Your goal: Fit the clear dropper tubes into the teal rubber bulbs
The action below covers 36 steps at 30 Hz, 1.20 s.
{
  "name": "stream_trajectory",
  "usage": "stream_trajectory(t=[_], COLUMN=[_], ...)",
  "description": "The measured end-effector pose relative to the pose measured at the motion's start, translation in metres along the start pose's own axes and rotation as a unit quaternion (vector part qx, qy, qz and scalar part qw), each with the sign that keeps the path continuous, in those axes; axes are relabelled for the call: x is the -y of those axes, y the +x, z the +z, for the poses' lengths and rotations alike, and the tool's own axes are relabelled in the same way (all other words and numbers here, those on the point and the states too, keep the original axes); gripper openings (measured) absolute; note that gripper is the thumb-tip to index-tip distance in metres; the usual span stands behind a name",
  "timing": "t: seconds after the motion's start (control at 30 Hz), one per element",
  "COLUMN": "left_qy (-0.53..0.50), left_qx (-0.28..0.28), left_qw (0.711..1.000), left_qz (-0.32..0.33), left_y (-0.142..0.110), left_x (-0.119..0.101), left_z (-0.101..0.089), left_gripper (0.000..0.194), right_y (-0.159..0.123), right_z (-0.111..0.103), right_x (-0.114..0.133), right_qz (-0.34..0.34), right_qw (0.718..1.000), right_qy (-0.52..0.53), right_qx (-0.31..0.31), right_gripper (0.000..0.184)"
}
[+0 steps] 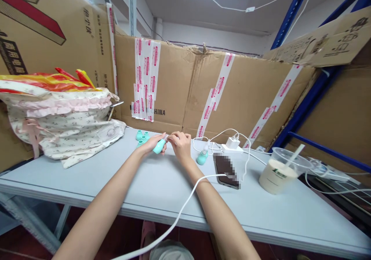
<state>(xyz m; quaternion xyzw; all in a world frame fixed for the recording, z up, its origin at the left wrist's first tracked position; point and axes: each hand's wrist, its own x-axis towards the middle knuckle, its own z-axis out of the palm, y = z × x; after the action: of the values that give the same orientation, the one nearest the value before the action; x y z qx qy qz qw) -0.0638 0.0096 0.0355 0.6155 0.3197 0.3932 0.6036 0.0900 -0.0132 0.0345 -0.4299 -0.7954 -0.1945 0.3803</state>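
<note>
My left hand [153, 143] is wrapped around a teal squeeze bulb [159, 146], which is tilted with its narrow end up and to the right. At that end, the fingers of my right hand [180, 143] pinch a small clear tip [166, 137], partly hidden by the fingers. Just left of my left hand stand several teal bulb pieces [139, 135] with open tops. To the right of my right hand, another teal bulb [202, 158] stands upright with a clear nozzle on top, resembling a nasal aspirator.
A phone [226, 171] lies on the grey table [168, 198], near a white charger [232, 142] and its cables. Further right stands a drink cup [278, 175] with a straw. A floral cloth bag [66, 124] sits at left. Cardboard [171, 82] walls the back. A white cable [176, 217] crosses in front.
</note>
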Motion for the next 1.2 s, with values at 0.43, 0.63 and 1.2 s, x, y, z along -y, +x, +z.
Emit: stream_trajectory(t=[0.43,0.63,1.2], left_qy=[0.044,0.03,-0.16], left_qx=[0.033,0.035,-0.127], left_qw=[0.998,0.999,0.969], left_qz=[-0.038,-0.028,0.139], left_y=[0.0,-0.003,-0.007], left_x=[0.002,-0.001,-0.017], left_z=[-0.002,-0.004,-0.035], left_gripper=[0.038,0.039,0.038], right_y=[0.004,0.005,0.028], right_z=[0.004,0.012,0.017], right_x=[-0.008,-0.004,-0.021], right_qz=[-0.058,0.05,0.22], right_qw=[0.995,0.967,0.859], right_qy=[0.056,0.246,0.46], right_qx=[0.067,0.051,-0.051], right_gripper=[0.023,0.02,0.021])
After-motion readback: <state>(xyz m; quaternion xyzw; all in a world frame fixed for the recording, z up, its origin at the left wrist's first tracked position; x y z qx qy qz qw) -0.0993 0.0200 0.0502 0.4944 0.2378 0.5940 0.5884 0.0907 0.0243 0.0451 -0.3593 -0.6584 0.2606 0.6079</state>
